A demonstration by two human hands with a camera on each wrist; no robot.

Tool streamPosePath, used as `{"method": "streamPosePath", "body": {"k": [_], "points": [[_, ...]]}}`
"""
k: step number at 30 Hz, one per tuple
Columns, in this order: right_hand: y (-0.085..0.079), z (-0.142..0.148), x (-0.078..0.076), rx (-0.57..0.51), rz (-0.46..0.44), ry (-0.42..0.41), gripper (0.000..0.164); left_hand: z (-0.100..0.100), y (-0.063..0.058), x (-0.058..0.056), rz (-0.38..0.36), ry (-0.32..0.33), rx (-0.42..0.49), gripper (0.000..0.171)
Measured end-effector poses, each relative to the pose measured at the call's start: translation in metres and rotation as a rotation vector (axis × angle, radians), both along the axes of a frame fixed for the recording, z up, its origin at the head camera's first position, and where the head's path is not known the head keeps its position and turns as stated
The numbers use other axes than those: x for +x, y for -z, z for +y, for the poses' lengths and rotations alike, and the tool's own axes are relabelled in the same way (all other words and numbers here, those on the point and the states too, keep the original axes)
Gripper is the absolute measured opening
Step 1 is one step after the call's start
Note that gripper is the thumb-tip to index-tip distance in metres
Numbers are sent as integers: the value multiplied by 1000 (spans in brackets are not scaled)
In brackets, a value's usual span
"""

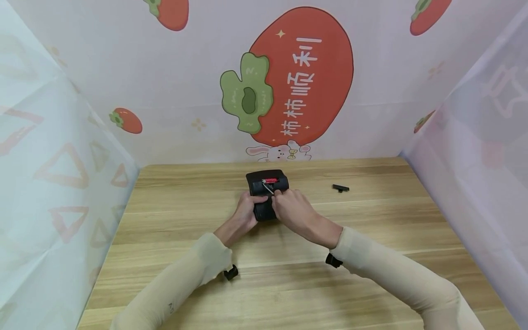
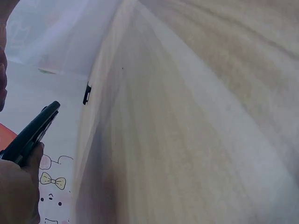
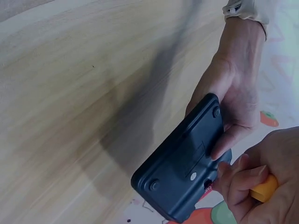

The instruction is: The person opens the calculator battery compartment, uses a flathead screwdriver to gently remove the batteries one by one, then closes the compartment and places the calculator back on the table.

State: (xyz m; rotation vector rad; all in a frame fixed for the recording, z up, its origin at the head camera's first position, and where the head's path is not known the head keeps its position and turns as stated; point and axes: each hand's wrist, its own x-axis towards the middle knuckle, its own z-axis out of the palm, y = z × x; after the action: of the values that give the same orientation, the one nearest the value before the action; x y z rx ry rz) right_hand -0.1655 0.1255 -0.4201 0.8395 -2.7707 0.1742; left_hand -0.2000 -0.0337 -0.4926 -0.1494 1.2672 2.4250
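Observation:
My left hand (image 1: 246, 213) grips a black calculator (image 1: 264, 211), its back turned up and its lower end between thumb and fingers. A red battery (image 1: 270, 181) lies in the slot near its far end. My right hand (image 1: 294, 208) holds a screwdriver, whose metal shaft (image 1: 267, 188) slants to the battery's left end. Between the curled right fingers, the orange handle (image 3: 265, 188) shows in the right wrist view. Round feet (image 3: 154, 185) sit at the corners of the calculator's back. At the left wrist view's edge, the calculator (image 2: 32, 133) appears edge-on, held above the tabletop.
A small black battery cover (image 1: 340, 188) lies on the wooden table (image 1: 371, 215), right of the hands. Behind the table hangs a white cloth (image 1: 185, 91) printed with persimmons; pale cloth walls (image 1: 53, 160) enclose both sides.

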Motion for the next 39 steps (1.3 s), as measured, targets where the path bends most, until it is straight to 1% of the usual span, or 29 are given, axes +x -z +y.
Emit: {"method": "streamPosePath", "body": {"k": [5, 11, 18, 26, 39], "points": [[-2, -1, -1, 10, 33, -4, 21, -2, -2, -2, -1, 2, -13, 56], [-1, -2, -1, 32, 27, 1, 23, -2, -2, -1, -11, 6, -20, 57], [1, -1, -1, 42, 43, 8, 22, -2, -1, -1, -8, 9, -17, 58], [1, 0, 0, 22, 27, 3, 21, -3, -2, 0, -5, 6, -5, 59], [4, 0, -1, -18, 47, -20, 21, -4, -2, 0, -6, -9, 11, 57]]}}
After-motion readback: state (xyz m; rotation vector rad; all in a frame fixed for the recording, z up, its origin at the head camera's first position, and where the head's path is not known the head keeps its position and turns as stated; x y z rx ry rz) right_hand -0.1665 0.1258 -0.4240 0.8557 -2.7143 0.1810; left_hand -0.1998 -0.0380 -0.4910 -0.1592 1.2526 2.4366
